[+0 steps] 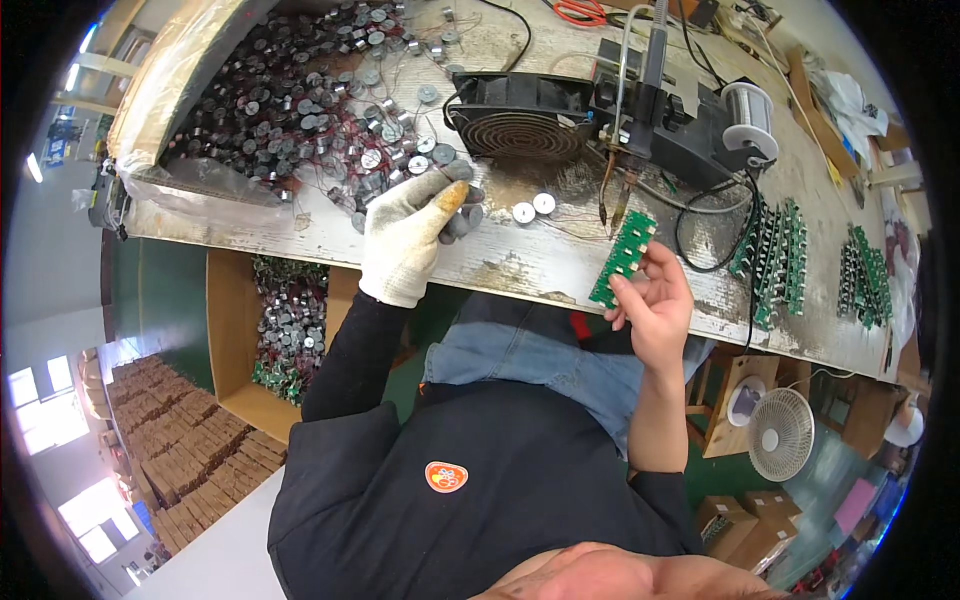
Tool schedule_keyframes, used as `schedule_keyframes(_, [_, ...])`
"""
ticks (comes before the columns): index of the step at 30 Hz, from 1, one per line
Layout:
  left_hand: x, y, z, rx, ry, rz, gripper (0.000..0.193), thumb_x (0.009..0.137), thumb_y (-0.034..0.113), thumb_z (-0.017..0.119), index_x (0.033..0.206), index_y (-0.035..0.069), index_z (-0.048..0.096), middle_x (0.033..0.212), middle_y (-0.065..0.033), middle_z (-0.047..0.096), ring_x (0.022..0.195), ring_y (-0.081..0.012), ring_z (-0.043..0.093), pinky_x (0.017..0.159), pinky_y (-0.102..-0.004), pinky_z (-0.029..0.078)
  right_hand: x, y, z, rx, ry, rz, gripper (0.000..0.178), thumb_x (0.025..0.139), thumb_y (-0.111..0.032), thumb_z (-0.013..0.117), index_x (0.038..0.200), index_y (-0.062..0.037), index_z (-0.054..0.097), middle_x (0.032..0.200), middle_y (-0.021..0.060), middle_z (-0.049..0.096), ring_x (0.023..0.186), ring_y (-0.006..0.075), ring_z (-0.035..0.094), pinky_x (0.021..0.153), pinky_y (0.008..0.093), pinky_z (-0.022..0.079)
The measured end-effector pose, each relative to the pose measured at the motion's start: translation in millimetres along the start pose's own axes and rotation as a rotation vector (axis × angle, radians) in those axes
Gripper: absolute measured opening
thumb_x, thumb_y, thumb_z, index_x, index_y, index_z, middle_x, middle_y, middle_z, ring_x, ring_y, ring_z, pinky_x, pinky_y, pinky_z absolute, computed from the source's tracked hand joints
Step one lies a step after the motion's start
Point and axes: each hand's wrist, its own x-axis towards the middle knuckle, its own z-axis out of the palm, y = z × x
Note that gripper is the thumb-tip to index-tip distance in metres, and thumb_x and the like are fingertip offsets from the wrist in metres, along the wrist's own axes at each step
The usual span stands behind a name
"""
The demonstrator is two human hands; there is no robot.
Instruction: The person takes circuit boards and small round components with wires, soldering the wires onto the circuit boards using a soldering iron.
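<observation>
My left hand (408, 232), in a white glove with a stained thumb, is closed around small round motors (457, 224) at the table's front. Its fingers partly hide them. My bare right hand (655, 305) pinches a strip of green circuit board (625, 258) by its edge, tilted, with small pale parts along it. The strip's upper end is just below the soldering tip (604, 212). Two white-faced motors (533, 209) lie between my hands, with thin wires running toward the tip.
A large heap of wired motors (290, 115) fills the back left. A black fan (525, 120), the soldering stand (645, 90) and a solder spool (748, 118) stand behind. Stacked green boards (780, 255) lie on the right. A cardboard box (232, 345) holds more parts below left.
</observation>
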Motion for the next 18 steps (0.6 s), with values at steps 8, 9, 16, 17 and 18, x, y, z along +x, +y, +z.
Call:
schedule_keyframes(8, [-16, -18, 35, 0.134, -0.073, 0.061, 0.030, 0.092, 0.019, 0.061, 0.111, -0.005, 0.061, 0.084, -0.0077, 0.067, 0.065, -0.0078, 0.058, 0.059, -0.0197, 0.046, -2, 0, 2, -0.002, 0.021, 0.018, 0.046, 0.082, 0.006, 0.063, 0.123, 0.0056, 0.043, 0.102, 0.0104, 0.058, 0.058, 0.0094, 0.059, 0.043, 0.0189, 0.044])
schedule_keyframes(9, [-19, -19, 37, 0.166, -0.116, 0.035, 0.034, 0.092, 0.024, 0.061, 0.113, -0.003, 0.060, 0.084, -0.0054, 0.067, 0.065, -0.0068, 0.057, 0.059, -0.0202, 0.046, -1, -2, 3, -0.001, 0.021, 0.030, 0.046, 0.082, 0.005, 0.064, 0.123, 0.0054, 0.043, 0.102, 0.0102, 0.057, 0.059, 0.0093, 0.059, 0.043, 0.0189, 0.044])
schedule_keyframes(16, [-31, -25, 57, 0.127, -0.144, -0.160, 0.021, 0.090, 0.014, 0.059, 0.101, -0.003, 0.065, 0.081, -0.0046, 0.064, 0.067, -0.0071, 0.056, 0.060, -0.0218, 0.046, 0, -2, 4, -0.013, 0.034, 0.083, 0.050, 0.082, 0.003, 0.065, 0.126, 0.0043, 0.041, 0.104, 0.0104, 0.054, 0.061, 0.0105, 0.060, 0.044, 0.0194, 0.044])
schedule_keyframes(17, [-31, -25, 59, 0.124, -0.149, -0.165, 0.021, 0.090, 0.014, 0.059, 0.101, -0.003, 0.065, 0.081, -0.0046, 0.064, 0.067, -0.0071, 0.056, 0.060, -0.0218, 0.046, 0, -3, 5, -0.018, 0.030, 0.078, 0.050, 0.082, 0.003, 0.065, 0.126, 0.0041, 0.040, 0.105, 0.0105, 0.054, 0.062, 0.0106, 0.061, 0.044, 0.0195, 0.045])
schedule_keyframes(18, [-31, -24, 62, 0.131, -0.139, -0.171, 0.020, 0.089, 0.014, 0.060, 0.099, -0.003, 0.065, 0.080, -0.0045, 0.064, 0.067, -0.0070, 0.056, 0.060, -0.0216, 0.045, 0, -4, 6, -0.022, 0.024, 0.073, 0.051, 0.082, 0.003, 0.065, 0.127, 0.0040, 0.040, 0.105, 0.0106, 0.054, 0.062, 0.0107, 0.061, 0.044, 0.0196, 0.045])
